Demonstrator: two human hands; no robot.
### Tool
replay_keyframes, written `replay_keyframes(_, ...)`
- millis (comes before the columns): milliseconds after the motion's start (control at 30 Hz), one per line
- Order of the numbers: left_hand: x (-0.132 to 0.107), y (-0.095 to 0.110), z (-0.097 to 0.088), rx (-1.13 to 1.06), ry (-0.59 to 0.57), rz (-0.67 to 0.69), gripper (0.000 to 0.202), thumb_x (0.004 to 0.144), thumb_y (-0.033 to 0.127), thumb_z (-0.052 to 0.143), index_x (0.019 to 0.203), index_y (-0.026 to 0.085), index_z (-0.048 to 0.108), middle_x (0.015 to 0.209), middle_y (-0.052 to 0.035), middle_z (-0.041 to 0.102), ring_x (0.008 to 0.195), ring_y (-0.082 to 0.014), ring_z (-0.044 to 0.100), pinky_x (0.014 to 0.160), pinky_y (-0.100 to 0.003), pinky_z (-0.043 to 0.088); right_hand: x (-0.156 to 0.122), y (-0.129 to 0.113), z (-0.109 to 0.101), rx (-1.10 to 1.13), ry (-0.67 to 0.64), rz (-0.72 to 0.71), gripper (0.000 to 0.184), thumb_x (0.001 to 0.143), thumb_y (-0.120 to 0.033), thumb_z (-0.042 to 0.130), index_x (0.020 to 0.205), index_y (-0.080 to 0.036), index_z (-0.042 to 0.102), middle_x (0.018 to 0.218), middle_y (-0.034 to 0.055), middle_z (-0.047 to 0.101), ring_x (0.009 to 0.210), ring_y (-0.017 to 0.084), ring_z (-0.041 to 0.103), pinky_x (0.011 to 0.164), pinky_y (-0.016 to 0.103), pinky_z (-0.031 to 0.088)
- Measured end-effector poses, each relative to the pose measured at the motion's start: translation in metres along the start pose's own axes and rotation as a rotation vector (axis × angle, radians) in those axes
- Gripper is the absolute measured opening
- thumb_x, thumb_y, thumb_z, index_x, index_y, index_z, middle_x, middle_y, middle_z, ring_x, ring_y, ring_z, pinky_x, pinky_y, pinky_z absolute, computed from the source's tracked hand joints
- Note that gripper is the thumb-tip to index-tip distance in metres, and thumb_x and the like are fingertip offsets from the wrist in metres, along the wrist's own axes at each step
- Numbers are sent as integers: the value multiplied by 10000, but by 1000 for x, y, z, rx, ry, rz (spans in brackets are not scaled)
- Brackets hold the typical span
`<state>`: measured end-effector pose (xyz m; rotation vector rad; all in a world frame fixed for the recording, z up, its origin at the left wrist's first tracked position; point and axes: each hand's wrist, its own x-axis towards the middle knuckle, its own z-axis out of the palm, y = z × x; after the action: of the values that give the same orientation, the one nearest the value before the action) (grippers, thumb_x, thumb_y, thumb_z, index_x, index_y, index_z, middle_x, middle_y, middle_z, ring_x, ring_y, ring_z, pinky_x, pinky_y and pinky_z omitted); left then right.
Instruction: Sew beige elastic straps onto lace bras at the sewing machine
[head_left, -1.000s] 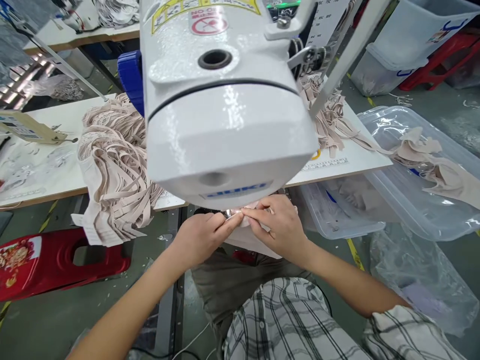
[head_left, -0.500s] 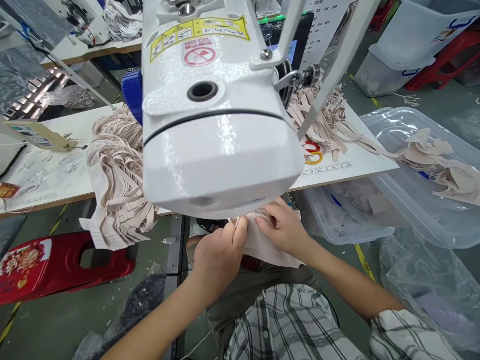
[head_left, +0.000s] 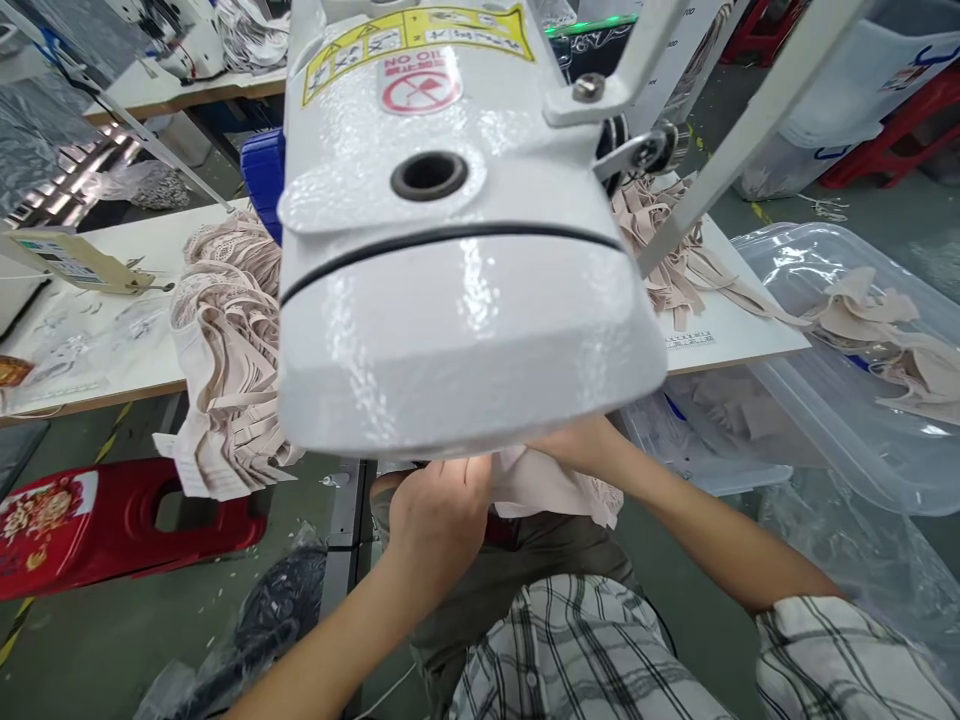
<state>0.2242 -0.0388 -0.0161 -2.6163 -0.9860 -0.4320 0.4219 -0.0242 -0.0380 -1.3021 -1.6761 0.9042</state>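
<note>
My left hand (head_left: 441, 508) is closed at the beige fabric piece (head_left: 536, 490), below the front of the white sewing machine head (head_left: 465, 340). Its fingers are curled, with the tips hidden behind the machine. The fabric hangs over my lap and shows a lace edge at its lower right. On the fabric's right side is my right hand (head_left: 581, 445); the machine head covers its fingers, so their grip cannot be seen. The needle area is also out of sight behind the head.
Left on the white table (head_left: 142, 240) lies a pile of beige lace-edged pieces (head_left: 232, 370). More beige strips (head_left: 667, 260) lie to the right. A clear plastic bin (head_left: 825, 400) with fabric stands at the right, a red stool (head_left: 120, 525) at the lower left.
The view has moved nearer the machine head, which looks larger and now covers my right fingers and left fingertips. The fabric's lace edge has come out at the lower right.
</note>
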Motion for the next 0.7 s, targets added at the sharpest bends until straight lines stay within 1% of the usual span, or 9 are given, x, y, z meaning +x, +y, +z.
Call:
replay_keyframes(133,-2,0,1,-15,23,7,225,902,39,451,962,157,633,568,8,551,447,-134,506,421,-284,291,0,0,-1,11,-14,21,320,808,-155,618,1098,-241,727,1330,58,633,1239,262,607,1065,416,520)
replay_keyframes(200,-3,0,2,-8,32,1,222,901,42,464,996,149,633,544,15,539,442,-145,512,419,-296,280,0,-2,-1,18,-12,30,319,813,-162,623,1104,-247,722,1343,54,628,1251,262,600,1042,411,541)
replay_keyframes(333,-5,1,4,-7,36,-11,232,897,49,487,1060,135,627,518,24,527,438,-155,521,419,-308,260,-2,-1,-3,5,9,14,300,817,-171,623,1094,-232,721,1328,59,639,1237,254,609,1044,397,541)
replay_keyframes(467,-4,1,6,-23,34,5,242,895,54,488,1065,139,637,510,23,524,430,-151,519,420,-310,246,-3,3,-4,7,6,12,281,854,-233,616,1115,-234,719,1328,60,636,1211,252,623,927,344,599)
replay_keyframes(533,-7,-1,6,-17,26,6,233,901,63,491,1055,145,645,513,19,540,432,-150,529,419,-307,244,-2,2,-2,-4,17,-19,274,865,-235,612,1118,-237,718,1316,58,645,1216,252,620,968,361,582)
replay_keyframes(633,-14,-5,6,-4,-21,-34,233,931,89,466,1035,161,660,538,4,580,425,-140,531,408,-292,244,0,-2,2,-25,24,-59,277,869,-221,597,1116,-227,721,1310,55,657,1250,245,600,1084,388,507)
replay_keyframes(700,-18,-6,6,-55,-63,-74,250,945,112,454,1050,177,671,548,0,592,394,-127,494,391,-286,226,0,-2,3,-18,11,-57,283,870,-242,585,1115,-217,725,1310,56,658,1237,241,607,1047,368,534)
